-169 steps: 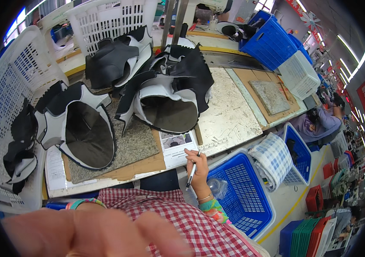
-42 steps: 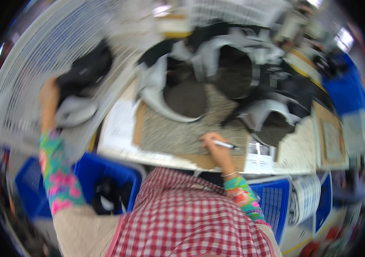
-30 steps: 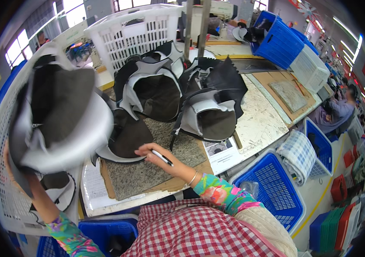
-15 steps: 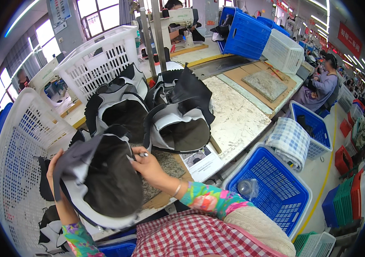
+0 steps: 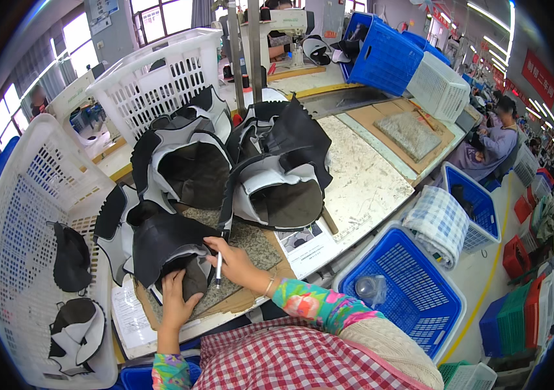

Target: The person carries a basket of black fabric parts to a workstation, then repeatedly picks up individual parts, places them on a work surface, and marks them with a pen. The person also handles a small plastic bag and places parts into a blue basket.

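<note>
While your left hand [image 5: 179,302] sits at the near edge of the black-and-grey piece [image 5: 166,240], your right hand [image 5: 233,263] is at its side with the pen [image 5: 218,270]. Clock is centred on that piece, 12 pointing away from you.

Left: at 6, fingers on the rim of the opening, thumb apart from them. Can't tell whether that grip pinches the edge or just rests on it. Right: between 3 and 4, grip closed on the pen, fingertips against the piece. Pen stands near upright, slight tilt.

Piece lies on the stone slab [image 5: 257,250], opening toward you. Slab sits on brown cardboard [image 5: 241,300], cardboard on your surface [image 5: 368,188]. White sheet [image 5: 131,318] pokes out at 7, picture sheet [image 5: 309,250] at 3.

Second piece [image 5: 192,172] just beside yours at 12, third piece [image 5: 287,203] at 2. Both have their openings toward you.

White basket [image 5: 20,221] at 9, with a black part [image 5: 72,260] at 9 and a grey-and-black part [image 5: 79,335] between 7 and 8 in it. Upright white basket [image 5: 150,97] further out at 12. Blue basket [image 5: 413,292] between 3 and 4, clear plastic bag [image 5: 371,289] inside; checked cloth [image 5: 438,224] near it at 3.
</note>
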Demonstrator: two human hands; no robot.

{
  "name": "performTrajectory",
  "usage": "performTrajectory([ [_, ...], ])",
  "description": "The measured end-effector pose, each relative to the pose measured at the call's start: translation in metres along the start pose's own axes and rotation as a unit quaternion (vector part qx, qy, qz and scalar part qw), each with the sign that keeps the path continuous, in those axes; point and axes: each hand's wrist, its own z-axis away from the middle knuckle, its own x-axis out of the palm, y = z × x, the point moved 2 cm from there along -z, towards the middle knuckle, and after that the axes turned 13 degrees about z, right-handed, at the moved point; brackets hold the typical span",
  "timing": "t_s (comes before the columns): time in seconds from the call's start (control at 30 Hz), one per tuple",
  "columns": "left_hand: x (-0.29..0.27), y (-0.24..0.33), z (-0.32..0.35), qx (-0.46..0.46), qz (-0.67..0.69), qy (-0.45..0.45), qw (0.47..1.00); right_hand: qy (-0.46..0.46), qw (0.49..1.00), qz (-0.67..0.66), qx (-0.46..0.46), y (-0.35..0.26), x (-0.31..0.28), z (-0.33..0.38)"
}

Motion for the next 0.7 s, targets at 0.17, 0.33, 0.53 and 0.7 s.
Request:
performTrajectory([
  [0.17, -0.012, -0.009, -0.004, 0.017, -0.022, -0.056, 0.998, 0.002, 0.998, -0.063, 0.015, -0.013, -0.033, 0.035],
  [0.33, 0.009, -0.013, -0.01, 0.015, -0.034, 0.005, 0.999, -0.127, 0.963, -0.189, 0.142, -0.019, -0.032, 0.034],
  [0.53, 0.031, -0.052, -0.04, 0.01, -0.016, 0.151, 0.988, -0.11, 0.968, -0.181, 0.133, -0.012, 0.001, 0.009],
  [0.7, 0.014, -0.078, -0.057, -0.123, 0.168, 0.014, 0.978, -0.135, 0.971, -0.131, 0.147, -0.014, 0.024, 0.019],
])
